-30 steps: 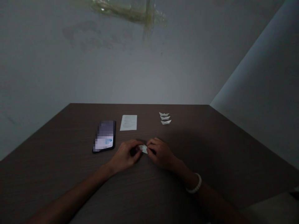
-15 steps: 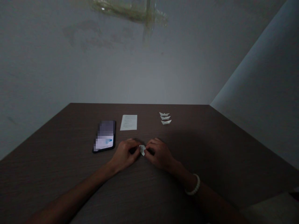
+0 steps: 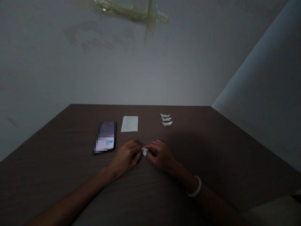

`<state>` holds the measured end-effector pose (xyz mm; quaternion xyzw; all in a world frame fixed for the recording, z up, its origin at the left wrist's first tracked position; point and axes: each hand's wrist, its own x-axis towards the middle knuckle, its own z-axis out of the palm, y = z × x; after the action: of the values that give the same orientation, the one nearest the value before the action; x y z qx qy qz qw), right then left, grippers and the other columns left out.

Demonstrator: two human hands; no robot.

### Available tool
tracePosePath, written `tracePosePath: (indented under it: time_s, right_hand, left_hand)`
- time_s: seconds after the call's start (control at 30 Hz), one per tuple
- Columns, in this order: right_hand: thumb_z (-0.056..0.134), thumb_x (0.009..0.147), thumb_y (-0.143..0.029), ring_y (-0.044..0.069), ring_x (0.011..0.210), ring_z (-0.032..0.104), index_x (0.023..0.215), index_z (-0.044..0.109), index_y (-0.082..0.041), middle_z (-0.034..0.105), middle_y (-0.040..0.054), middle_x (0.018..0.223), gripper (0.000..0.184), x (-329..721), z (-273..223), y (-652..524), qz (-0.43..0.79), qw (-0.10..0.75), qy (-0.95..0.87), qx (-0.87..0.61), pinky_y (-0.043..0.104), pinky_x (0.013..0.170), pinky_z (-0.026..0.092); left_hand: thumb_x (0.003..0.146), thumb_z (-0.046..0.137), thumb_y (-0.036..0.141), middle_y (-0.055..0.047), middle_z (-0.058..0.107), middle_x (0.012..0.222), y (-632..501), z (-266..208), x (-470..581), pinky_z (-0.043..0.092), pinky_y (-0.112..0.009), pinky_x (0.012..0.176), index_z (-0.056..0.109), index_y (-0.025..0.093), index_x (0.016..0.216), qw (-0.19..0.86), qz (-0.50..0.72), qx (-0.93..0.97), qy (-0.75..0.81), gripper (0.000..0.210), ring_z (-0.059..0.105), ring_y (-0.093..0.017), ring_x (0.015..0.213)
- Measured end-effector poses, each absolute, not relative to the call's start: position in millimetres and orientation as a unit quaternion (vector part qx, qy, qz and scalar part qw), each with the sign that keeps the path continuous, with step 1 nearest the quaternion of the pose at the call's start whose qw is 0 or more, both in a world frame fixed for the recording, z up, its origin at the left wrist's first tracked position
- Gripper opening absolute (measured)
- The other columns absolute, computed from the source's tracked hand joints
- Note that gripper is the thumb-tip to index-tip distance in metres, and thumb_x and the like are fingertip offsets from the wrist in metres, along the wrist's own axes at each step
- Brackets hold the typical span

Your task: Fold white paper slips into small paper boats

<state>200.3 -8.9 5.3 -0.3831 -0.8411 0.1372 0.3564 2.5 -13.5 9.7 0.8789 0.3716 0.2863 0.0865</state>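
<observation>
A small folded piece of white paper (image 3: 144,151) is pinched between my two hands, just above or on the brown table. My left hand (image 3: 127,157) grips its left side with thumb and fingertips. On the other side, my right hand (image 3: 161,154) holds it with thumb and index finger close together; a pale bracelet circles that wrist. The fingertips cover part of the paper, so its exact folds are hard to make out. Beyond my right hand, three small white paper boats (image 3: 166,119) sit in a short column.
Left of my hands lies a phone (image 3: 104,138) with its screen lit and partly pixelated. Printed paper sheets (image 3: 129,123) lie flat between the phone and the boats. The brown table (image 3: 70,125) meets a stained grey wall (image 3: 183,69) at its far edge.
The fingertips have shifted slightly on the small paper, and its visible shape has changed a little. My left hand's fingers are closer to it. Phone, sheets and boats stay put.
</observation>
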Motion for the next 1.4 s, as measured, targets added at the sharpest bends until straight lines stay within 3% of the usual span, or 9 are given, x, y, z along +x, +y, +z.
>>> tracePosePath:
  time_s: [0.23,0.47,0.67,1.4]
  right_hand:
    - [0.061,0.081,-0.018,0.017,0.077,0.058,0.08,0.065,-0.019,0.069,0.0028,0.081,0.004,200,3,-7,0.093,0.329,-0.841,-0.419,0.029,0.076,0.041]
    - [0.062,0.08,-0.018,0.016,0.073,0.054,0.073,0.06,-0.018,0.064,0.0017,0.076,0.007,195,-1,-9,0.076,0.299,-0.829,-0.467,0.028,0.071,0.039]
    - [0.061,0.081,-0.019,0.015,0.072,0.053,0.072,0.059,-0.019,0.062,0.0009,0.074,0.009,194,0,-9,0.082,0.294,-0.828,-0.471,0.027,0.07,0.037]
    - [0.062,0.081,-0.018,0.015,0.075,0.053,0.073,0.058,-0.018,0.06,0.001,0.076,0.008,197,1,-11,0.102,0.292,-0.829,-0.466,0.026,0.068,0.037]
  left_hand:
    - [0.094,0.044,0.026,-0.008,0.066,0.091,-19,14,5,0.047,-0.037,0.08,0.067,0.016,0.095,0.013,0.224,0.89,0.396,0.025,0.057,-0.022,0.087]
    - [0.09,0.045,0.043,-0.02,0.048,0.13,-38,26,10,0.033,-0.057,0.096,0.059,0.012,0.113,-0.141,0.145,0.786,0.584,0.04,0.041,-0.038,0.118]
    - [0.092,0.038,0.046,-0.02,0.042,0.138,-38,19,10,0.029,-0.061,0.097,0.052,0.014,0.123,-0.148,0.104,0.767,0.616,0.047,0.036,-0.04,0.124]
    - [0.092,0.037,0.046,-0.02,0.042,0.138,-38,23,11,0.028,-0.062,0.097,0.053,0.014,0.121,-0.133,0.091,0.767,0.621,0.046,0.034,-0.04,0.126]
